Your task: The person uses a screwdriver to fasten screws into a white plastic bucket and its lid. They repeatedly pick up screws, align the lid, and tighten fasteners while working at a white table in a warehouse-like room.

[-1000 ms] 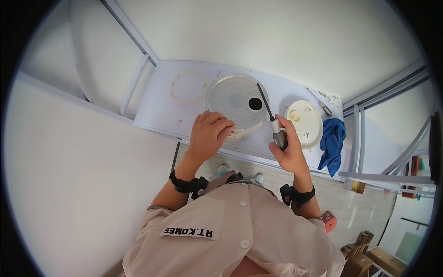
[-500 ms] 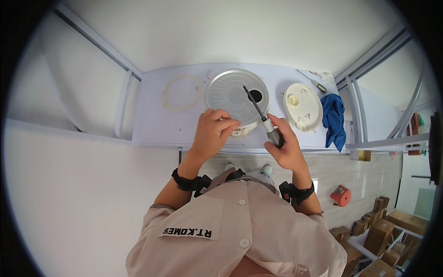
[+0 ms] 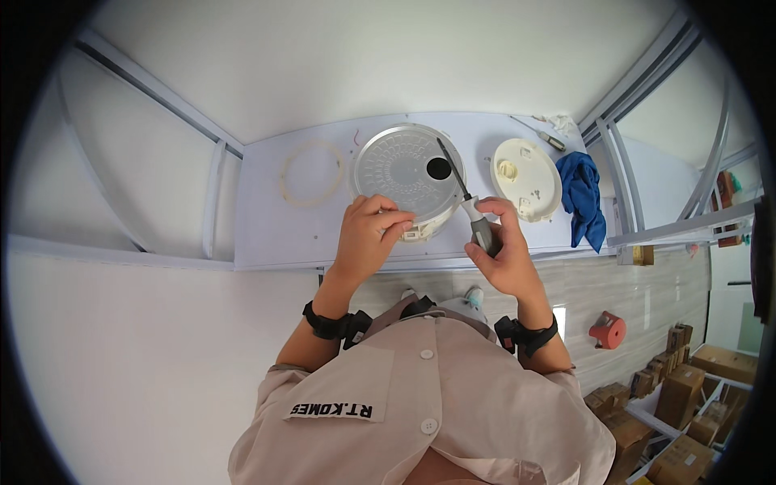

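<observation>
gripping a grey-and-white plastic-handled screwdriver (image 3: 483, 236), the right hand (image 3: 505, 249) slants its slim shaft (image 3: 453, 169) over a round, embossed silver disc (image 3: 396, 178) atop a cream housing (image 3: 420, 233) on the white tabletop (image 3: 283, 236); the left hand (image 3: 369, 236) curls at the disc's near rim, whether pinching anything i cannot tell; a smooth cream plastic lid (image 3: 529, 174) lies rightward

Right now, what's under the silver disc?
A cream housing shows below the silver disc's near edge, just right of the left hand. Anything farther in is covered by the disc.
</observation>
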Available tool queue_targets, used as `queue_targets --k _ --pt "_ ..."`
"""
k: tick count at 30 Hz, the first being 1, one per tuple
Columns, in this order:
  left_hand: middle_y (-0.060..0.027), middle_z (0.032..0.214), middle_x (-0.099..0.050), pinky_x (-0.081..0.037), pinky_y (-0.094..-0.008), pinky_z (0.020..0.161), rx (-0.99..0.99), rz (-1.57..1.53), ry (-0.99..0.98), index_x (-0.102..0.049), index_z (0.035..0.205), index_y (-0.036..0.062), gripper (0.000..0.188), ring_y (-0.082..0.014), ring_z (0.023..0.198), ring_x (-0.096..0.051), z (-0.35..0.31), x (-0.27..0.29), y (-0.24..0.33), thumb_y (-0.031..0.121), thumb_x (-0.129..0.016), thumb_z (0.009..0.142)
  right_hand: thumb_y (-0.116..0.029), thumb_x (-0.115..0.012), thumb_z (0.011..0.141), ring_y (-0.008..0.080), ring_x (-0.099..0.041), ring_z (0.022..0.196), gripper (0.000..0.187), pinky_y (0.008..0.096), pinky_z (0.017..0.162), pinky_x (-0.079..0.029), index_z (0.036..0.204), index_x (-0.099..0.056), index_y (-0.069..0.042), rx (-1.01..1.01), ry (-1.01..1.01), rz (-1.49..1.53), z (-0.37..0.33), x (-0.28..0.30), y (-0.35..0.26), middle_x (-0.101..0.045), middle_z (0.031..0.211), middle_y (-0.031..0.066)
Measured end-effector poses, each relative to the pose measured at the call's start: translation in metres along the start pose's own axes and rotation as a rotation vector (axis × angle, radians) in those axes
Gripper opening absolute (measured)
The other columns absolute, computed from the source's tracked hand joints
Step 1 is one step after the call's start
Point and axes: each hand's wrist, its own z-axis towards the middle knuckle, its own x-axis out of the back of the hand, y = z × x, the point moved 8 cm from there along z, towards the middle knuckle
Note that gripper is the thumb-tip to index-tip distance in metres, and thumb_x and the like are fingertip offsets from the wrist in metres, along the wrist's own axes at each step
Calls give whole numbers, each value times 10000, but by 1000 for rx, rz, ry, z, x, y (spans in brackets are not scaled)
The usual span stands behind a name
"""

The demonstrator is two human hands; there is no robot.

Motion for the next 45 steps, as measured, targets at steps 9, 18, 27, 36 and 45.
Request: queue_targets --k 9,18,27,36,45 --pt "13 948 -681 -499 -382 855 -10 -70 46 -864 960 136 99 -228 899 -598 0 3 -2 153 -868 862 155 -687 809 211 -680 1042 525 345 936 -579 1292 -704 -51 345 -61 -70 -9 19 -69 -439 1448 137" --pt "11 929 -685 -501 -383 832 -71 -55 51 -860 954 136 98 -231 871 -604 0 2 -3 160 -869 859 50 -782 927 253 -737 1125 447 362 939 -623 1343 -625 7 285 54 214 -10 22 -105 -693 1324 191" --pt "24 933 -686 -501 -377 838 -64 -54 38 -863 957 148 90 -218 879 -608 1 2 -4 173 -863 871 -185 -767 1038 229 -703 1135 484 341 931 -559 1406 -500 -20 499 239 192 3 20 -117 -734 1243 212" --pt "33 904 -680 -514 -365 791 -76 -36 46 -869 950 157 115 -208 843 -603 2 4 -5 209 -880 848 -188 -740 1057 221 -690 1130 495 362 953 -552 1446 -486 -18 485 117 114 23 -9 -110 -723 1243 190" --pt "29 900 -682 -507 -361 766 -64 -63 39 -868 955 143 129 -209 830 -590 2 5 -5 190 -886 836 -214 -767 1042 206 -694 1097 511 343 910 -549 1441 -507 -27 455 91 61 32 -19 -115 -737 1221 170"
